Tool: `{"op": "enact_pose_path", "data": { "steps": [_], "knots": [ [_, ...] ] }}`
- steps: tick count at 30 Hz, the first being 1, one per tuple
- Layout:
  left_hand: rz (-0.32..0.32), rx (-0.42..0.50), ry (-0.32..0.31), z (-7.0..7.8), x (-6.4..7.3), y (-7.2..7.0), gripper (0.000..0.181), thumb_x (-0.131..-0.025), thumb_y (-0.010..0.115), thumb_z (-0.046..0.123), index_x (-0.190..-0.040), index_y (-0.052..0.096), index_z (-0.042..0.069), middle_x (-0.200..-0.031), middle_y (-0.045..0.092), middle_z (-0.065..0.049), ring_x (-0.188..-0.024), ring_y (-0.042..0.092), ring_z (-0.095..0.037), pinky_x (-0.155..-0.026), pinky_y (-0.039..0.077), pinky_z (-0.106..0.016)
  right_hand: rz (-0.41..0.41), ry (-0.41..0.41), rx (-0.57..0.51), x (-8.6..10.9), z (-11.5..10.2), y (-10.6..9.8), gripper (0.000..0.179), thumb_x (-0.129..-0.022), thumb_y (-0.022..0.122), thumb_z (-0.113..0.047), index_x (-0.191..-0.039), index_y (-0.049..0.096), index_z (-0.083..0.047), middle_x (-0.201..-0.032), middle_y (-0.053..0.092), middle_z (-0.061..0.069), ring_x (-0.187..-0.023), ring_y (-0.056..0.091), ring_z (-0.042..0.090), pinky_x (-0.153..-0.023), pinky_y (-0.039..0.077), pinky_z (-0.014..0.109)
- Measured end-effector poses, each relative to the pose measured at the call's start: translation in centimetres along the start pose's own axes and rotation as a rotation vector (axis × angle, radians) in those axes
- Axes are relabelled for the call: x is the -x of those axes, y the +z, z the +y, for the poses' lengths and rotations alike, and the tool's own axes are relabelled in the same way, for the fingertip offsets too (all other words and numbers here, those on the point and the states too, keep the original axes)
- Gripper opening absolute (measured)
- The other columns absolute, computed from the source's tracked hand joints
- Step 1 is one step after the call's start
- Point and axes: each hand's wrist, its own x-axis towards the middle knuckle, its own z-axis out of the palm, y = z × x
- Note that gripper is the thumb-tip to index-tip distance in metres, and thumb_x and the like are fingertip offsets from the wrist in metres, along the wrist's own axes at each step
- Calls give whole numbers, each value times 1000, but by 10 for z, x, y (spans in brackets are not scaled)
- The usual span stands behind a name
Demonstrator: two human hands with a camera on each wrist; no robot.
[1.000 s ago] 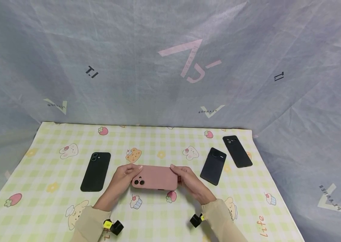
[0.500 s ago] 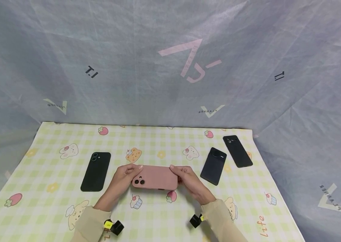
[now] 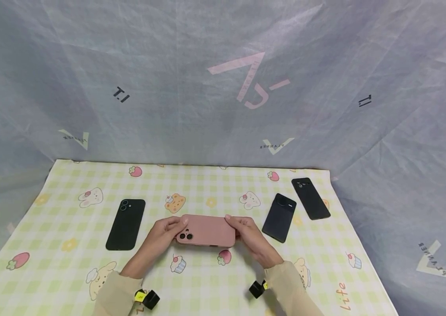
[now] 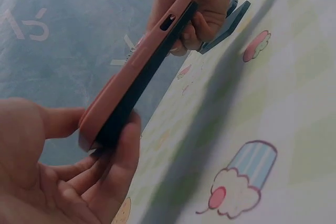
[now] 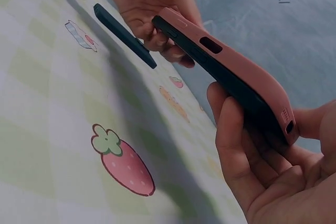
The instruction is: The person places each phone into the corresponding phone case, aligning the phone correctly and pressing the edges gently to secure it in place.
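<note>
A pink phone case (image 3: 209,230) is held above the cloth, its camera end at the left. Below the case, a dark phone (image 4: 137,85) shows along its side in both wrist views, edge partly outside the pink rim. My left hand (image 3: 164,232) grips the camera end, thumb on the pink back and fingers underneath. At the other end my right hand (image 3: 248,235) pinches the corner between its thumb on top and curled fingers below. How far the phone sits in the case at its far side is hidden.
A black phone-shaped item (image 3: 126,224) with two camera rings lies left of my hands. On the right lie a dark phone-shaped item (image 3: 279,217) and a black one (image 3: 311,197). All rest on the checked tablecloth (image 3: 207,289), before a grey-blue fabric backdrop (image 3: 148,118).
The pink case and the phone under it have shifted slightly right. Both hands keep their hold, and my left hand has moved a little right with the case.
</note>
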Motion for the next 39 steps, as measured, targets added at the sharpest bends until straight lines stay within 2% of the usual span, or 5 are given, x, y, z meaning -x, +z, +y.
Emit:
{"op": "enact_pose_path", "data": {
  "steps": [6, 10, 23, 28, 39],
  "knots": [
    [-185, 141, -3, -5, 6, -6, 49, -113, 60, 30, -133, 63, -15, -98, 79, -22, -82, 79, -21, -79, 65, -28, 5, -9, -1, 0, 0, -4, 37, -114, 57, -30, -111, 81, -2, -87, 77, -4, -77, 68, 7, -70, 55, 22],
    [-240, 183, 22, -7, 9, -7, 46, -114, 59, 24, -132, 61, -19, -102, 79, -25, -85, 79, -16, -78, 66, -29, 9, -11, 3, -1, -1, -5, 36, -114, 57, -31, -107, 81, -4, -86, 77, -4, -77, 68, 7, -70, 55, 22],
    [-233, 227, 37, -10, 15, -3, 42, -114, 57, 17, -132, 57, -20, -108, 77, -30, -89, 80, -18, -81, 65, -29, -1, -7, 24, 1, -4, -2, 34, -113, 59, -31, -101, 82, -8, -83, 76, -4, -74, 66, 6, -68, 54, 22],
    [-230, 257, 26, -11, 16, -1, 44, -113, 57, 14, -139, 52, -21, -108, 77, -28, -89, 80, -19, -82, 65, -30, -5, -11, 27, 1, -4, -3, 36, -113, 59, -31, -104, 82, -5, -83, 76, -4, -75, 66, 6, -69, 54, 21],
    [-177, 243, 4, -5, 18, 1, 39, -112, 60, 17, -133, 57, -16, -104, 79, -18, -84, 79, -21, -77, 65, -28, 21, 10, 28, 1, -6, 1, 39, -113, 57, -35, -111, 80, -3, -86, 76, -4, -76, 65, 6, -71, 54, 22]
  ]
}}
